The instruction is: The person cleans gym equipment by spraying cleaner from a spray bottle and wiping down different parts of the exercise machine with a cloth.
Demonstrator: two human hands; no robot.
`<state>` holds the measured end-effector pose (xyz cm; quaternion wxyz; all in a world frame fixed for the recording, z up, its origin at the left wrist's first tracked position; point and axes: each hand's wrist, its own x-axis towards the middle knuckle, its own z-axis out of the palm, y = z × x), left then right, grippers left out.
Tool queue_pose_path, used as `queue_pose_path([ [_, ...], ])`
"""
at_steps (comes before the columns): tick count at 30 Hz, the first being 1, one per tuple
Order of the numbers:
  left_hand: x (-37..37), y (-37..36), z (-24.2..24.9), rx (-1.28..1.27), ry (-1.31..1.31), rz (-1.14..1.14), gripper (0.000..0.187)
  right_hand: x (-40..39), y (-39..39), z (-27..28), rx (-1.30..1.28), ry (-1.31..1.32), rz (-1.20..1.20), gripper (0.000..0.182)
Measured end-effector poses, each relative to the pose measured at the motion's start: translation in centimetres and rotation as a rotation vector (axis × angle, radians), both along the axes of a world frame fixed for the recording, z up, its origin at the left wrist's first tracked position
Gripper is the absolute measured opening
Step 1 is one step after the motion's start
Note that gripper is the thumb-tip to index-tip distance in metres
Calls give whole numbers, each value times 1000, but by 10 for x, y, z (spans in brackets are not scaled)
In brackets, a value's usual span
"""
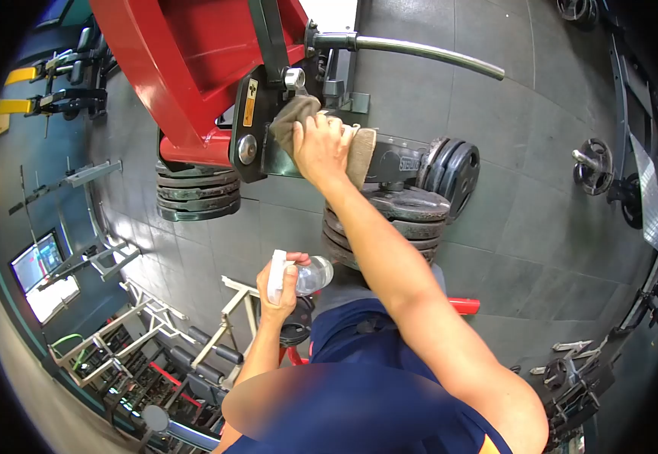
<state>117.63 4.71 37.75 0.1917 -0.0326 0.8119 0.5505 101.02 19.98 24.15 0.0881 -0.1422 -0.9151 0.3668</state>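
Note:
My left hand is wrapped round a clear spray bottle with a white trigger head, held low in front of my body. The bottle lies tilted, its round base pointing right. My right hand reaches forward and is closed on a brown-grey cloth. Part of the cloth bunches past my fingers, against the black plate and metal joint of a red gym machine. Another fold of the same-coloured fabric shows to the right of my hand. My palm hides what lies beneath it.
Stacked black weight plates stand just in front of me, with another stack at the left. A curved metal bar juts right from the machine. Beyond are a weight rack, a screen and grey floor tiles.

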Motion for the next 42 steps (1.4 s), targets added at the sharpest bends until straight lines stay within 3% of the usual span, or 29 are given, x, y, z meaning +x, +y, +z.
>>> queue_pose_path([
  [1, -4, 2, 1, -8, 7, -13, 30, 0, 5, 0, -47, -85, -23, 34],
  [2, -5, 4, 2, -11, 13, -17, 30, 4, 8, -7, 26, 40, -78, 35],
  [5, -11, 8, 2, -26, 10, 18, 27, 35, 35, -32, -213, -73, -261, 41],
  [6, -14, 8, 3, -64, 3, 13, 24, 54, 40, -55, -333, 139, -328, 45],
  [7, -16, 6, 2, -65, 5, 20, 23, 76, 36, -89, -264, 182, -390, 45],
  [11, -18, 6, -6, -88, -37, 19, 21, 52, 21, -47, 152, -32, -209, 39],
  [13, -18, 7, -8, -115, -46, -4, 21, 10, 11, 1, 53, -33, 16, 33],
  [17, -23, 13, -5, -159, -59, -48, 22, -53, -36, -4, -47, -155, 219, 30],
  [20, -25, 22, -7, -120, -92, 13, 19, -25, -21, -1, 36, 18, 187, 40],
  [23, -27, 30, -12, -181, -86, -70, 19, 39, 7, 1, -55, 132, -28, 53],
  [25, -31, 40, -20, -194, 9, -151, 16, 76, 26, -38, -117, 44, -121, 60],
  [27, -37, 52, -26, -251, 104, -235, 18, 91, 34, -125, -573, 113, -496, 61],
  [29, -47, 69, -30, -379, 248, -410, 17, 71, 76, -187, -831, -680, -771, 62],
  [31, -65, 94, -39, -430, 316, -561, 17, 50, 109, -215, -838, -964, -734, 62],
  [33, -78, 117, -50, -429, 285, -653, 20, 40, 116, -194, -897, -1007, -766, 61],
  [36, -98, 140, -74, -537, 196, -835, 12, 50, 122, -180, -1143, -877, -911, 68],
  [39, -113, 153, -100, -754, 112, -1033, 16, 66, 125, -205, -1448, -591, -993, 58],
  [41, -115, 162, -108, -815, 151, -1025, 26, 77, 128, -240, -1608, -301, -981, 46],
  [42, -116, 167, -108, -857, 145, -1028, 27, 79, 131, -239, -1648, -304, -966, 42],
])
